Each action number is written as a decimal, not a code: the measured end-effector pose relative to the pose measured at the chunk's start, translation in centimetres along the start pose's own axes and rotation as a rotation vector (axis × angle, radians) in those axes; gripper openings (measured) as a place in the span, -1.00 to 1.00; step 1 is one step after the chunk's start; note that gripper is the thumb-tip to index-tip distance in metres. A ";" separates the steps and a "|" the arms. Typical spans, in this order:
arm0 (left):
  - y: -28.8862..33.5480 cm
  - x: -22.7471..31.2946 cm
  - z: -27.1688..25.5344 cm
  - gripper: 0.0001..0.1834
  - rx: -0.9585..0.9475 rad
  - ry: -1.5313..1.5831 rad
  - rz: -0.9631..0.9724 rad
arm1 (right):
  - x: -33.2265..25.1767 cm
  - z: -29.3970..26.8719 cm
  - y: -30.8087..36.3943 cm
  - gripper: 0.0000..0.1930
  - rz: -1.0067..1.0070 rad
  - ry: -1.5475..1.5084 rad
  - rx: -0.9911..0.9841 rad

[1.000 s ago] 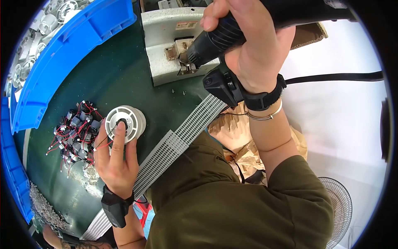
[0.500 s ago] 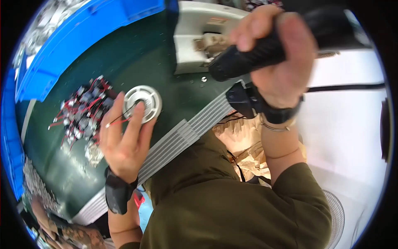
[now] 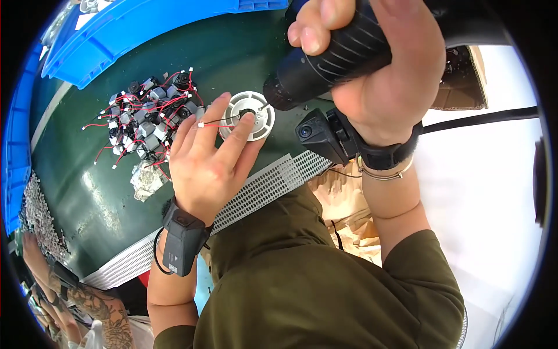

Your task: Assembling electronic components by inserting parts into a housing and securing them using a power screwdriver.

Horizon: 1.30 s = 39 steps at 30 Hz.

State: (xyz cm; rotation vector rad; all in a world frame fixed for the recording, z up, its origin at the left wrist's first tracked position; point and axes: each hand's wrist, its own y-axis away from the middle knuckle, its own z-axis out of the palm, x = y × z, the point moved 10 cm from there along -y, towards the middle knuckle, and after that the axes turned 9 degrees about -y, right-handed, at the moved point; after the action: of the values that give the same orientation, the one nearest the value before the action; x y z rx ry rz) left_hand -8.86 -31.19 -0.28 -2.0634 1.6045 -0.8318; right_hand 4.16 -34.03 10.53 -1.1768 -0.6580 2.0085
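Your left hand [image 3: 206,163] is palm down over the counter [image 3: 102,203], grip closed about the white wheel [image 3: 268,118]. One finger presses on its black hub [image 3: 244,111], another lies along the left of the rim, thumb at the near side. Wheel sits towards the counter's right end, between near and far edges, spoked face up. A red and a black lead run left from the hub across your fingers to a small white plug [image 3: 201,124].

Your right hand [image 3: 395,87] is wrapped round a black power driver [image 3: 331,64], grip firmly closed on the barrel. Driver is tilted, nose down and leftward; its bit [image 3: 264,106] is at the right part of the wheel's face. Cannot tell whether it touches.

Just left of the wheel: heap of small motors [image 3: 148,119], grey and black, red leads tangled. Crumpled clear plastic [image 3: 147,181] at the heap's near side. Grey heap of small parts [image 3: 43,224] by the counter's left edge. Blue bin [image 3: 163,20] along the far edge; pale perforated strip [image 3: 256,189] along the near edge.
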 end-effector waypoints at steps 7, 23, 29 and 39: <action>0.1 -0.1 -0.1 -0.67 0.019 0.003 -0.012 | -0.3 0.1 -0.2 -0.42 -0.091 -0.021 -0.108; 0.3 -0.5 -0.1 -0.69 0.028 0.020 -0.035 | 0.6 0.3 -0.2 -0.38 -0.077 -0.301 -0.132; 0.3 -0.5 0.0 -0.69 0.039 0.024 -0.034 | 1.0 0.0 0.0 -0.37 -0.053 -0.375 -0.090; 0.3 -0.5 0.0 -0.68 0.037 0.024 -0.043 | 1.2 0.0 0.3 -0.41 0.024 -0.239 0.037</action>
State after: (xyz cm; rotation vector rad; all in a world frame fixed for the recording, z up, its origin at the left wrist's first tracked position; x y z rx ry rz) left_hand -9.20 -30.81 -0.57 -2.0771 1.5504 -0.8974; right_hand 3.66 -33.33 9.66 -0.9345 -0.7223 2.1928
